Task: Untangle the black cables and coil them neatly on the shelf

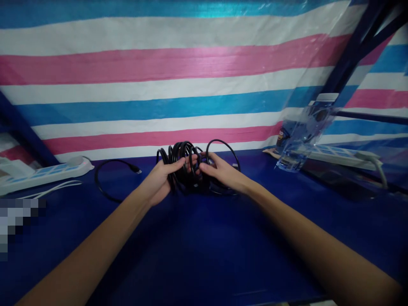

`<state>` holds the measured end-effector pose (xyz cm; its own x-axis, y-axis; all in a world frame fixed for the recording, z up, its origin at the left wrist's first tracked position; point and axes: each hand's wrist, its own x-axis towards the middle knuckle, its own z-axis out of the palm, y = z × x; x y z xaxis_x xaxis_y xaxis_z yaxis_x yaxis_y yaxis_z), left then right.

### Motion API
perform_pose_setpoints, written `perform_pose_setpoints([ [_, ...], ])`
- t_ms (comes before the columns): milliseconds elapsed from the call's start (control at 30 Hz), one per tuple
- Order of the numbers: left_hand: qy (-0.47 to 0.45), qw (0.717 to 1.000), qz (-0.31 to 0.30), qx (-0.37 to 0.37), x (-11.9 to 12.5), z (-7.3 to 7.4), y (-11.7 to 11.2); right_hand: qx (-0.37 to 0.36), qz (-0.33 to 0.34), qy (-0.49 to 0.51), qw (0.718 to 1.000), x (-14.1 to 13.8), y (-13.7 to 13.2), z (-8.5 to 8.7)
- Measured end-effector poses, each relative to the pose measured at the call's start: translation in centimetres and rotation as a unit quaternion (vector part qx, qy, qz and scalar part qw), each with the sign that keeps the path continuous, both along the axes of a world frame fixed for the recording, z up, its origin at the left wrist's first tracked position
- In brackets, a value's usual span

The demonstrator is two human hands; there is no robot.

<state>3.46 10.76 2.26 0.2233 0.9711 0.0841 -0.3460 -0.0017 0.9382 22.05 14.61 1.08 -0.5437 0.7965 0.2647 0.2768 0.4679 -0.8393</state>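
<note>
A bundle of black cable [182, 152], wound in many loops, is held just above the blue table [191, 246]. My left hand [161, 180] grips the coil from its left side, thumb across the loops. From the right, my right hand [219, 170] pinches part of the cable between thumb and fingers, close to the left fingertips. One wider loop [234, 152] stands out behind my right hand. At the left, a cable end with a plug [135, 169] curves over the table; whether it joins the coil is hidden behind my left forearm.
White power strips lie at the left [60, 171] and right [341, 156]. A clear plastic bottle [291, 159] stands near the right one, beside a dark flat object [334, 180]. White wires [57, 187] lie at left. A striped sheet [159, 68] hangs behind the table.
</note>
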Motion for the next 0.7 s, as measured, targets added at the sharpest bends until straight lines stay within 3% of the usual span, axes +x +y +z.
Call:
perform_pose_setpoints([
  [67, -0.014, 1.000, -0.017, 0.012, 0.7, -0.4, -0.3, -0.034, 0.026, 0.054, 0.998, -0.6, -0.6, 0.0],
  [167, -0.028, 0.999, -0.036, 0.001, 1.3, -0.5, -0.4, -0.023, 0.033, 0.078, 0.996, -1.1, -1.0, 0.0],
  [267, -0.015, 1.000, 0.000, -0.019, 1.2, -0.1, -0.3, 0.020, 0.027, 0.115, 0.993, -1.2, -1.0, 0.3],
  [333, -0.003, 0.997, 0.061, -0.043, 0.7, 0.3, 0.0, 0.071, -0.026, 0.106, 0.992, -0.8, -0.7, 0.7],
  [433, 0.050, 0.987, 0.133, -0.079, -0.5, 0.9, 0.4, 0.170, -0.165, 0.044, 0.970, 0.6, 0.0, 1.3],
  [567, 0.130, 0.975, 0.157, -0.086, -2.4, 1.3, 0.9, 0.266, -0.323, -0.087, 0.904, 3.3, 1.5, 1.8],
  [700, 0.261, 0.945, 0.194, -0.035, -4.6, 1.3, 1.5, 0.288, -0.401, -0.228, 0.839, 5.8, 3.1, 1.6],
])
